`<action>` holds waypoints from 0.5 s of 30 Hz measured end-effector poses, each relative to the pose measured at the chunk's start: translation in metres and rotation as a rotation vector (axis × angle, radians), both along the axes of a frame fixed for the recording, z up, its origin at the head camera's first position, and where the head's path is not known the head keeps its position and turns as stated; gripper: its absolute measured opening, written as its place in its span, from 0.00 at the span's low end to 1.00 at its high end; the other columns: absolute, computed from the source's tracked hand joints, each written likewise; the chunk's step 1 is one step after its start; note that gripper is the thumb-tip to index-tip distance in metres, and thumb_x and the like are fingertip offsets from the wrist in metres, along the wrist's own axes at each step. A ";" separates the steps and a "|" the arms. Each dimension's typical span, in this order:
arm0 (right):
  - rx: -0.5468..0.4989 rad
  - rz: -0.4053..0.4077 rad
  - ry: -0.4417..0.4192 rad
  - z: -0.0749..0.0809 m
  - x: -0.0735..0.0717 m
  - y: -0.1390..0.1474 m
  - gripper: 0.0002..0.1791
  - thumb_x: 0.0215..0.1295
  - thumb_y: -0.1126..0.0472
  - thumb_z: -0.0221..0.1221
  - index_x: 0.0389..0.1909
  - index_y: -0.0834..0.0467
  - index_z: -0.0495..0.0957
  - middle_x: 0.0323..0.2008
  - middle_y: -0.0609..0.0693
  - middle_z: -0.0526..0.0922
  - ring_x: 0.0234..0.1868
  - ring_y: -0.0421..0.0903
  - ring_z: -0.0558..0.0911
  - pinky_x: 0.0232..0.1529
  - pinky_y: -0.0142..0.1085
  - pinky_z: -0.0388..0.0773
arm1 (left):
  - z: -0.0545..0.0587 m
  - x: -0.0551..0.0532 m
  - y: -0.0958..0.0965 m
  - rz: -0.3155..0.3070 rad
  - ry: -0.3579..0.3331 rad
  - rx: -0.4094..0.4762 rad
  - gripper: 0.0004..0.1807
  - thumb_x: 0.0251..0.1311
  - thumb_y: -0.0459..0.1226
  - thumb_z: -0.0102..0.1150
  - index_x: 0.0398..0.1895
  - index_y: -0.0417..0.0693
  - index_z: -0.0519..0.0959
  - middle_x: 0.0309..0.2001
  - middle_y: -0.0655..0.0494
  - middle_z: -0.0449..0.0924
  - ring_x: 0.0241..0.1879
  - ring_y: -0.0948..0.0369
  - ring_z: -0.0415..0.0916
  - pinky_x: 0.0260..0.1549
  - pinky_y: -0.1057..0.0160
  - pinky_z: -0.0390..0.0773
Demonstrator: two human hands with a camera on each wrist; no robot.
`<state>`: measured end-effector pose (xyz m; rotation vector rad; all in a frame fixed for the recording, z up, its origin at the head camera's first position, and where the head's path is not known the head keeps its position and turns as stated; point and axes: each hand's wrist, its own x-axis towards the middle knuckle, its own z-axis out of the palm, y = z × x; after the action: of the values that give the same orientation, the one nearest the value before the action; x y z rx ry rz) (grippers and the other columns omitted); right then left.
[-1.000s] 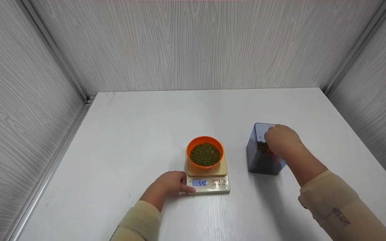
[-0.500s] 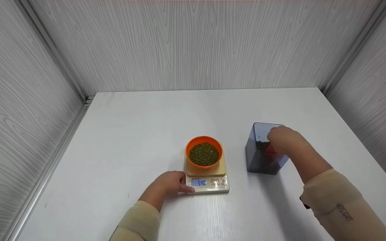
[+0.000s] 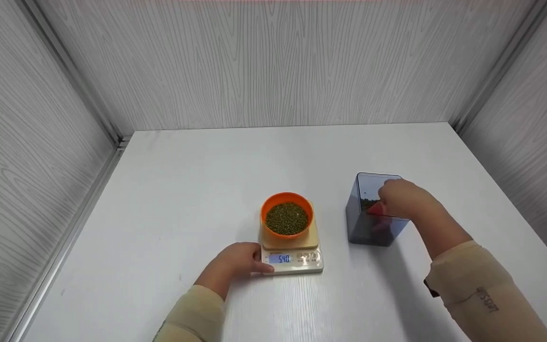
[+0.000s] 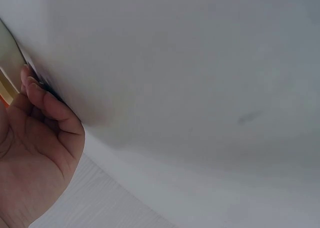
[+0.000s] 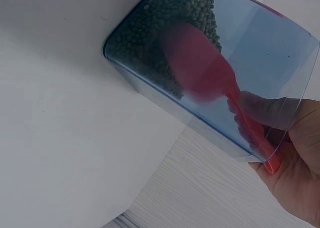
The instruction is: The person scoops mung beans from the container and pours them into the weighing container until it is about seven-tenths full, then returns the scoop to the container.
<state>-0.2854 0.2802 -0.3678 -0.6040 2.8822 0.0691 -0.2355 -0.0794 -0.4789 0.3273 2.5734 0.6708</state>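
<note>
My left hand holds the front left corner of a kitchen scale, thumb at its front edge, curled fingers at its side. An orange bowl of small green beans, resembling mung beans, stands on the scale's platform. The lit display seems to read 540. To the right, my right hand reaches into a clear bluish container and grips the handle of a red scoop. Through the wall, the right wrist view shows the scoop's head against the beans in the container.
All of this stands on a white table. Grey wood-grain panels close off the back and both sides. A gap of bare table separates the scale from the container.
Inside the container, my right hand has shifted slightly right, and more of the red scoop shows there. The left hand stays at the scale, whose reading looks the same.
</note>
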 end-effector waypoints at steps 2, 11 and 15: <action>-0.017 0.010 -0.002 0.000 -0.001 0.001 0.02 0.51 0.70 0.57 0.23 0.63 0.78 0.22 0.51 0.72 0.24 0.47 0.70 0.30 0.42 0.72 | -0.001 0.000 0.000 0.002 0.000 -0.005 0.24 0.42 0.58 0.66 0.21 0.50 0.68 0.20 0.60 0.65 0.27 0.60 0.64 0.28 0.61 0.62; -0.121 -0.004 -0.036 -0.010 -0.004 0.004 0.04 0.55 0.69 0.56 0.24 0.62 0.78 0.21 0.51 0.71 0.25 0.46 0.69 0.28 0.39 0.69 | -0.001 0.000 0.002 0.003 -0.003 -0.016 0.24 0.42 0.58 0.65 0.21 0.51 0.68 0.21 0.59 0.66 0.27 0.60 0.64 0.29 0.61 0.62; -0.117 -0.012 -0.063 -0.012 -0.005 0.002 0.04 0.57 0.67 0.56 0.25 0.62 0.76 0.23 0.51 0.71 0.26 0.46 0.69 0.29 0.39 0.68 | -0.001 0.000 0.002 0.002 -0.001 -0.017 0.25 0.42 0.59 0.65 0.21 0.50 0.68 0.21 0.59 0.66 0.27 0.60 0.64 0.28 0.61 0.62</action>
<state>-0.2902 0.2825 -0.3800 -0.5984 2.8434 -0.1184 -0.2353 -0.0774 -0.4797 0.3182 2.5773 0.6489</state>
